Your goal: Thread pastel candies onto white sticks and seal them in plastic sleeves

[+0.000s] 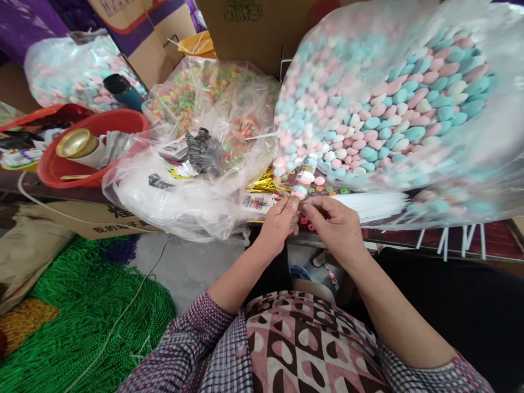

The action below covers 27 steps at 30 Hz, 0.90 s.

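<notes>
My left hand (281, 221) is closed around the lower end of a slim clear candy bag (305, 177). Pink, white and blue pieces fill the bag, which has a printed label and points away from me. Just right of it, my right hand (333, 221) pinches with thumb and forefinger near the bag's gathered end; what lies between those fingertips is too small to make out. Gold metallic strips (265, 181) lie beyond my left hand. Small ring-shaped candies (306, 221) and a few loose pastel pieces are scattered around the bag.
A large clear sack of pastel candies (393, 125) covers the right side. White sticks (444, 240) jut over the table edge beneath it. Left are a sack of ring candies (180, 103), crumpled plastic (172, 207) and a red basin (49, 169). Green cords (94, 305) pile below.
</notes>
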Each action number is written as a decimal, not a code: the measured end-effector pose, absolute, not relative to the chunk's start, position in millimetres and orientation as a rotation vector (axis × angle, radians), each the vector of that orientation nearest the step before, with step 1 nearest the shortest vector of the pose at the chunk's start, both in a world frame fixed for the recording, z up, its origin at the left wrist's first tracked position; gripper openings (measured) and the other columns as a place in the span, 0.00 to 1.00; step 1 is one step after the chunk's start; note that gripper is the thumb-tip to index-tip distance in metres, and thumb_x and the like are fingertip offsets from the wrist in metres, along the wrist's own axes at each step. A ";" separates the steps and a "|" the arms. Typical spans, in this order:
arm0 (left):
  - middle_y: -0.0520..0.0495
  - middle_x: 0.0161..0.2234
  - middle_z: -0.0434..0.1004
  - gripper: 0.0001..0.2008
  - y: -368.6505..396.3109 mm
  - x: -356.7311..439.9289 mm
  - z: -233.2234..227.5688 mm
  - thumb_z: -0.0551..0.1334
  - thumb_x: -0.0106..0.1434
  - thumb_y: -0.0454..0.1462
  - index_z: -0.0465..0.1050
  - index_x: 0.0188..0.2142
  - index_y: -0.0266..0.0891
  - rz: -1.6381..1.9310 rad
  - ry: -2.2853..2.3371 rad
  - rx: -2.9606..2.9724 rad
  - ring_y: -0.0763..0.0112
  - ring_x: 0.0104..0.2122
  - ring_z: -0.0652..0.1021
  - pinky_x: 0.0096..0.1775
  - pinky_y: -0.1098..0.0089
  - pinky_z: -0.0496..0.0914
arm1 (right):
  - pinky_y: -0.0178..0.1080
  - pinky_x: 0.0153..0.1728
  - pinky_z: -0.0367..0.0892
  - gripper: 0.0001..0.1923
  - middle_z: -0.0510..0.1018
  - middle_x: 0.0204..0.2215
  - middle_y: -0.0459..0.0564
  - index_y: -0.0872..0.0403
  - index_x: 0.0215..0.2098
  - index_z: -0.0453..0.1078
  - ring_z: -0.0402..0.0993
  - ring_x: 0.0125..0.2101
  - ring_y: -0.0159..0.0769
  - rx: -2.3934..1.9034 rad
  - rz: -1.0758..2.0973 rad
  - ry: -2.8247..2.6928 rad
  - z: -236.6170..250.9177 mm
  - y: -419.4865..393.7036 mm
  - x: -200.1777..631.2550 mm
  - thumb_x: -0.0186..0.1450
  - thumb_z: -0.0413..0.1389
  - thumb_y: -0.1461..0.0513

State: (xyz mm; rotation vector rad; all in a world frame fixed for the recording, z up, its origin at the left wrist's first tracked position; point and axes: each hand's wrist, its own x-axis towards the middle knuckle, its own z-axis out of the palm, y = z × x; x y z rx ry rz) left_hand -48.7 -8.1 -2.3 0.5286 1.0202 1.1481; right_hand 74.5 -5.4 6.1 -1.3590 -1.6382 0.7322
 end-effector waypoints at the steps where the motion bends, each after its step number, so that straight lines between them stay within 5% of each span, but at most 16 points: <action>1: 0.62 0.14 0.54 0.20 -9.1 -46.1 -0.2 0.67 0.57 0.50 0.63 0.25 0.39 1.124 0.964 0.557 0.83 0.12 0.57 0.18 0.77 0.59 | 0.38 0.34 0.69 0.07 0.81 0.30 0.48 0.51 0.32 0.75 0.74 0.30 0.36 -1.344 0.857 -1.524 6.8 -8.4 78.0 0.63 0.57 0.57; 9: 0.62 0.12 0.49 0.19 -22.8 -28.8 8.5 0.65 0.59 0.50 0.69 0.25 0.36 0.887 0.662 0.589 0.83 0.10 0.53 0.17 0.76 0.61 | 0.34 0.26 0.68 0.16 0.74 0.20 0.43 0.53 0.22 0.70 0.67 0.22 0.29 -1.197 1.392 -1.043 4.4 -24.6 104.5 0.57 0.65 0.51; 16: 0.61 0.11 0.43 0.21 -30.0 -17.2 20.9 0.60 0.63 0.48 0.66 0.19 0.38 0.478 0.456 0.425 0.80 0.09 0.51 0.16 0.74 0.59 | 0.43 0.49 0.70 0.19 0.81 0.44 0.48 0.47 0.45 0.77 0.76 0.46 0.38 -0.978 1.583 -1.016 10.3 -37.5 135.6 0.56 0.67 0.53; 21: 0.60 0.11 0.44 0.20 -35.4 -7.1 16.2 0.61 0.63 0.47 0.65 0.19 0.38 0.395 0.332 0.348 0.80 0.09 0.51 0.16 0.74 0.58 | 0.44 0.44 0.73 0.12 0.83 0.34 0.48 0.50 0.32 0.80 0.79 0.37 0.39 -0.921 1.661 -0.975 1.4 -44.2 148.8 0.53 0.69 0.52; 27: 0.62 0.12 0.47 0.18 -34.9 3.5 13.8 0.60 0.65 0.48 0.67 0.26 0.37 0.559 0.547 0.345 0.81 0.10 0.51 0.16 0.77 0.56 | 0.41 0.38 0.72 0.10 0.78 0.22 0.44 0.51 0.21 0.75 0.74 0.26 0.33 -1.103 1.317 -0.912 -16.8 -42.8 141.7 0.57 0.66 0.56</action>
